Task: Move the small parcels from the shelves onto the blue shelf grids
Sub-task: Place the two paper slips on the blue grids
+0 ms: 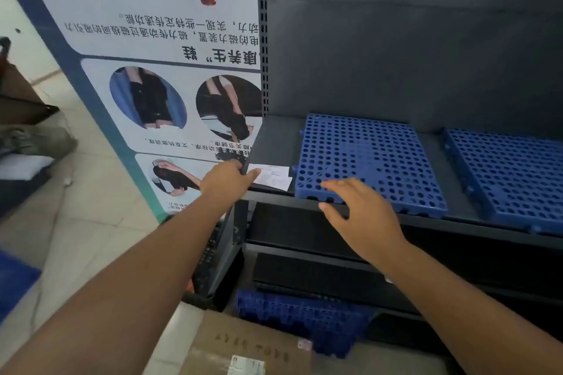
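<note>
A flat white parcel with a printed label lies on the dark metal shelf, just left of a blue perforated grid. My left hand reaches to the parcel's left edge, its fingertips touching it at the shelf's front left corner. Fingers spread, my right hand hovers over the front edge of that grid and holds nothing. A second blue grid lies further right on the same shelf.
A tall poster board with upside-down print stands left of the shelf upright. Below are lower dark shelves, another blue grid on the floor and a cardboard box. Clutter lies on the tiled floor at the left.
</note>
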The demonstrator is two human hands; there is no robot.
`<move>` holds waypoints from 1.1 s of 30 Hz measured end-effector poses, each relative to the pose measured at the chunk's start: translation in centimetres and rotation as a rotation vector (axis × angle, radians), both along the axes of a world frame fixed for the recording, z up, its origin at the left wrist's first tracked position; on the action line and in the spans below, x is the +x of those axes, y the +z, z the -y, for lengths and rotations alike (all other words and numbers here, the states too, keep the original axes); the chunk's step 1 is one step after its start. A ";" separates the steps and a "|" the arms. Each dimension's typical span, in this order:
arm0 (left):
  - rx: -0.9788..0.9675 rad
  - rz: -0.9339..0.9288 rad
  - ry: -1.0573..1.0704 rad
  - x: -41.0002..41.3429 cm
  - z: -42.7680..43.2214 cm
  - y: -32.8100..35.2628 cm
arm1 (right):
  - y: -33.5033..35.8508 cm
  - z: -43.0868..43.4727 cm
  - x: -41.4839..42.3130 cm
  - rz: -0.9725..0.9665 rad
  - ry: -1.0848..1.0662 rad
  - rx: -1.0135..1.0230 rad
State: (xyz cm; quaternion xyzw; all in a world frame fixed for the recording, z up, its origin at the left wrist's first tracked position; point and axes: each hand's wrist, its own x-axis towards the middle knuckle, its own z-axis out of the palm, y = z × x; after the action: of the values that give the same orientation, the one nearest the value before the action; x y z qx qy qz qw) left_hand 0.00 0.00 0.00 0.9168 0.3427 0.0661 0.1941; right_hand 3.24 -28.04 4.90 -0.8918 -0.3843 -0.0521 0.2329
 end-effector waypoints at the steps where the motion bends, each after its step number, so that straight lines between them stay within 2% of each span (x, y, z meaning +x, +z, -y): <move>1: -0.008 -0.029 -0.003 0.5 -0.4 -0.1 | -0.4 -0.1 0.3 0.007 -0.001 0.003; 6: -0.052 -0.074 -0.014 1.9 -1.6 -0.6 | -1.5 -0.3 1.0 0.014 -0.017 -0.036; 12: -0.168 0.077 0.054 1.0 -2.7 -1.0 | -2.1 -0.5 1.2 0.026 -0.020 -0.024; 17: -0.432 0.265 0.110 -0.4 -3.5 -0.9 | -1.4 -1.6 1.1 0.006 -0.008 0.004; 20: -0.576 0.401 0.075 -1.2 -2.7 0.7 | -0.5 -2.1 1.2 -0.079 -0.021 0.045; 24: -0.715 0.515 -0.013 -1.8 -0.5 4.0 | 1.2 -2.8 1.6 -0.323 -0.077 0.212; 28: -0.805 0.535 -0.108 -2.0 1.9 6.4 | 2.6 -2.1 2.0 -0.412 -0.127 0.313; 33: -0.824 0.517 -0.190 -1.5 6.9 8.9 | 4.9 0.1 3.1 -0.491 -0.166 0.409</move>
State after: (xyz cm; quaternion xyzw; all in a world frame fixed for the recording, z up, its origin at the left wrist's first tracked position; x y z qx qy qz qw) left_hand -1.46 -6.94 8.91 0.7445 0.1959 0.1324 0.6243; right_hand 6.34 -28.17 9.78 -0.8409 -0.2242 0.0694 0.4876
